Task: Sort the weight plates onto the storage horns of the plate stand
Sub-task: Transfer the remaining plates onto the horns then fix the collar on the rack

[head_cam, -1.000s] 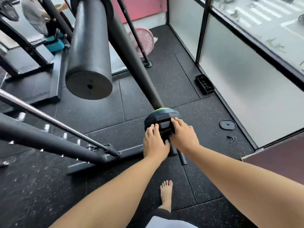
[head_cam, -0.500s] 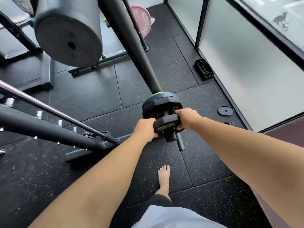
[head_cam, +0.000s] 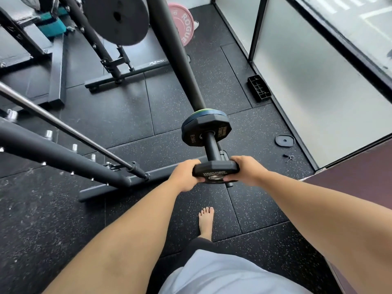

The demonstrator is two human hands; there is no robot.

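I read the near plate as black with pale lettering, the stacked plates behind as black, blue and green, the far plate pink, the floor black with pale speckles.

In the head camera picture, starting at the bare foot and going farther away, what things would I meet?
Bare foot → black plate held by the left hand and right hand → stacked plates on the horn → pink plate at the back.

Wearer seen from above: a pale grey fabric garment at the lower edge, a black close-fitting trouser leg past its hem, and a bare foot. Both forearms are uncovered down to the left hand and right hand.
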